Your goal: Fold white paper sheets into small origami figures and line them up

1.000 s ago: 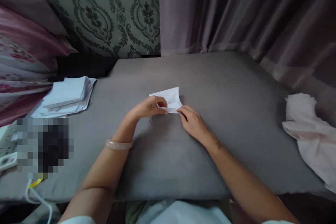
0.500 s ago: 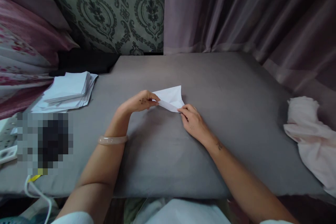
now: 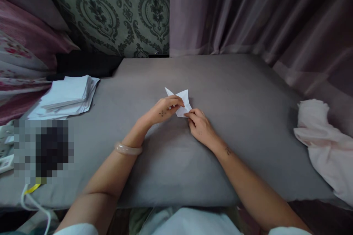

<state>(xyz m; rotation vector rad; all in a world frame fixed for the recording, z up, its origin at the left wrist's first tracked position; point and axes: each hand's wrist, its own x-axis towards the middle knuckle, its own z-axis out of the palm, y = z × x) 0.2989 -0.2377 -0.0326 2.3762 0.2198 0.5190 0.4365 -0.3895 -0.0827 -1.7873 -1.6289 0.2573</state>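
Note:
A partly folded sheet of white paper (image 3: 183,95) is between my hands above the middle of the grey-covered table (image 3: 176,169). My left hand (image 3: 167,108) pinches the paper from the left, its fingers bent over the sheet and covering part of it. One pointed corner sticks up behind those fingers. My right hand (image 3: 200,125) grips the lower right edge between thumb and fingers. How the folds lie under my left fingers is hidden.
A stack of white paper (image 3: 67,93) lies at the left, before a black cloth item (image 3: 88,64). Nearer are a blurred-out object (image 3: 52,150) and a white cable (image 3: 35,203). Crumpled pale cloth (image 3: 322,147) lies at the right edge. Purple curtains (image 3: 220,11) hang behind.
My left hand has moved right across the paper, carrying its left side over toward my right hand. A pointed corner now rises behind it. My right hand stays nearly in place.

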